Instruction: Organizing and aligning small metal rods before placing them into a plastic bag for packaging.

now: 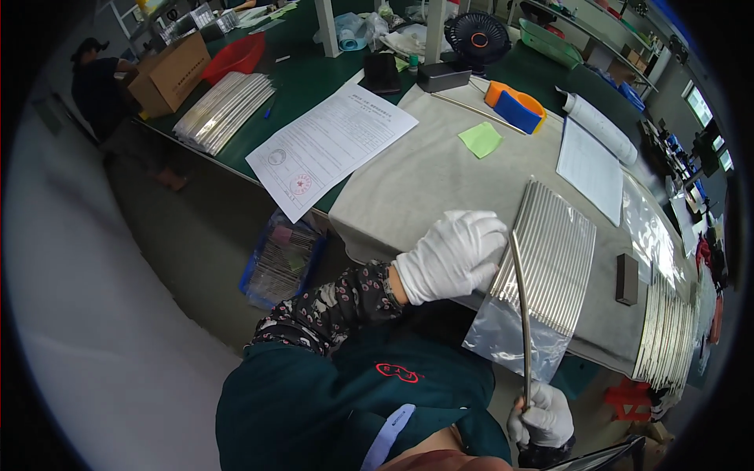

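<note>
My right hand point(543, 416), in a white glove, is closed around the lower end of a thin metal rod point(522, 314). The rod points up and away from it, its upper end beside the fingers of my left hand point(454, 255). That hand is gloved in white too, its fingers curled together over the cloth; whether they touch the rod or hold anything is hidden. Just right of the rod, a row of similar metal rods point(556, 251) lies side by side, with a clear plastic bag point(503, 341) around their near end, hanging over the table edge.
A grey cloth point(400, 184) covers the table. On it are a dark block point(627, 279), a green note point(481, 140) and an orange-and-blue holder point(516, 107). More rods point(664, 337) lie right; a printed sheet point(330, 145) lies left. A blue crate point(283, 259) stands below. One person point(102, 86) is far left.
</note>
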`<state>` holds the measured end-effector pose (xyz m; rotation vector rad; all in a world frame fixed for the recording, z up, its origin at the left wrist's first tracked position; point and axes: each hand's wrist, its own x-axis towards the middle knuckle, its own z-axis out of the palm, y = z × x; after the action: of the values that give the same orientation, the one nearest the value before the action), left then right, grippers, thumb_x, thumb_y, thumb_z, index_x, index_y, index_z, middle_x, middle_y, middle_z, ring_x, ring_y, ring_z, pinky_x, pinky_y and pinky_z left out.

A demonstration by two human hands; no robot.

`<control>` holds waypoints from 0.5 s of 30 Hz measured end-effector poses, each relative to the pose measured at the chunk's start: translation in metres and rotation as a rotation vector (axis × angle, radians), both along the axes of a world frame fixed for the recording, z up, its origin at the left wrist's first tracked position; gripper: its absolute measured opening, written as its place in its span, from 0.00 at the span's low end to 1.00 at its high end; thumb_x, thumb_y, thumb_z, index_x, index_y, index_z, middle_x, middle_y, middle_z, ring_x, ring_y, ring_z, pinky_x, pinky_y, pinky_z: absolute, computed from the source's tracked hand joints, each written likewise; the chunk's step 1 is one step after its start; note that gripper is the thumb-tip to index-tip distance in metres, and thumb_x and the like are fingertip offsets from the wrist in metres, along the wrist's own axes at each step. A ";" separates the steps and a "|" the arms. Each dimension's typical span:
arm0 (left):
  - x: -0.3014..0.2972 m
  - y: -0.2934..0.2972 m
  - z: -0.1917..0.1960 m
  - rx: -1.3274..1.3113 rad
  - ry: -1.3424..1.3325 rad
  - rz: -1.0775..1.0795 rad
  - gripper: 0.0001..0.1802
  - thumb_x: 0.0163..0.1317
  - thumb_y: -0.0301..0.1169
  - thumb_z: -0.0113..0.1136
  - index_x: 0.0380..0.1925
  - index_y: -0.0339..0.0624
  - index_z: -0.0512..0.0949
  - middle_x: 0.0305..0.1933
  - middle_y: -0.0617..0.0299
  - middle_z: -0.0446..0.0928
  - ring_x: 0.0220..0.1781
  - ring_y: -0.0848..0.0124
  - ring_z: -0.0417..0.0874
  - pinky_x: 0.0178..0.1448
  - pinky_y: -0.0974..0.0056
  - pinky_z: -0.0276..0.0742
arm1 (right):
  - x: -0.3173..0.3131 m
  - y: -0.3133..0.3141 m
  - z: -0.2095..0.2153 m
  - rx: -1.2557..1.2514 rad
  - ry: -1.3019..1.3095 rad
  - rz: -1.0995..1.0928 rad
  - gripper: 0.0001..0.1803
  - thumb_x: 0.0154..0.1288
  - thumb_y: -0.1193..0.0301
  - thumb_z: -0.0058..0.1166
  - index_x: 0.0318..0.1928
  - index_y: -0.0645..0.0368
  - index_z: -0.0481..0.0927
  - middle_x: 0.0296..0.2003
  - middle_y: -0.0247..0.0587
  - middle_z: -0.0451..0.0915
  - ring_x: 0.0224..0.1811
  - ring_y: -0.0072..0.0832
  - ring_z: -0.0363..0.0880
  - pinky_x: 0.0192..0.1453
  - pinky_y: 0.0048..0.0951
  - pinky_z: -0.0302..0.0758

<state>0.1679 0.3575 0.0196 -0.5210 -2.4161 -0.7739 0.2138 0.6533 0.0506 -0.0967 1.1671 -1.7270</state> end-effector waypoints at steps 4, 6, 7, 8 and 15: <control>-0.002 -0.065 -0.016 -0.205 -0.161 0.322 0.18 0.47 0.35 0.59 0.39 0.39 0.73 0.49 0.55 0.72 0.54 0.58 0.71 0.54 0.57 0.67 | -0.047 -0.092 0.022 0.160 0.172 0.144 0.10 0.64 0.70 0.45 0.40 0.64 0.66 0.18 0.43 0.74 0.12 0.20 0.68 0.15 0.14 0.62; 0.000 -0.096 -0.026 -0.318 -0.263 0.393 0.20 0.49 0.37 0.58 0.41 0.38 0.74 0.51 0.54 0.72 0.55 0.58 0.70 0.56 0.57 0.67 | -0.070 -0.134 0.008 0.137 0.179 0.122 0.07 0.65 0.70 0.44 0.37 0.61 0.68 0.18 0.40 0.73 0.11 0.19 0.67 0.13 0.15 0.61; 0.003 -0.111 -0.035 -0.343 -0.215 0.479 0.20 0.50 0.37 0.57 0.41 0.38 0.74 0.50 0.54 0.72 0.54 0.58 0.71 0.55 0.57 0.67 | -0.080 -0.153 0.007 0.192 0.197 0.176 0.08 0.66 0.70 0.42 0.36 0.62 0.68 0.19 0.40 0.74 0.12 0.19 0.67 0.14 0.15 0.62; 0.000 -0.120 -0.039 -0.368 -0.162 0.550 0.20 0.50 0.37 0.57 0.41 0.37 0.75 0.49 0.54 0.73 0.53 0.59 0.71 0.55 0.57 0.67 | -0.089 -0.171 -0.004 0.218 0.239 0.201 0.08 0.66 0.70 0.41 0.36 0.62 0.68 0.19 0.40 0.74 0.12 0.19 0.68 0.14 0.15 0.63; -0.028 -0.136 -0.039 -0.182 -0.165 0.475 0.20 0.52 0.34 0.55 0.43 0.34 0.73 0.50 0.49 0.72 0.52 0.54 0.72 0.57 0.58 0.67 | -0.116 -0.234 -0.033 0.289 0.480 0.394 0.17 0.64 0.71 0.41 0.51 0.67 0.68 0.30 0.41 0.78 0.23 0.21 0.76 0.25 0.21 0.72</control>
<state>0.1395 0.2213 -0.0192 0.0627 -2.6260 -0.4061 0.0976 0.4197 0.0171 -0.5501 1.6107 -1.2032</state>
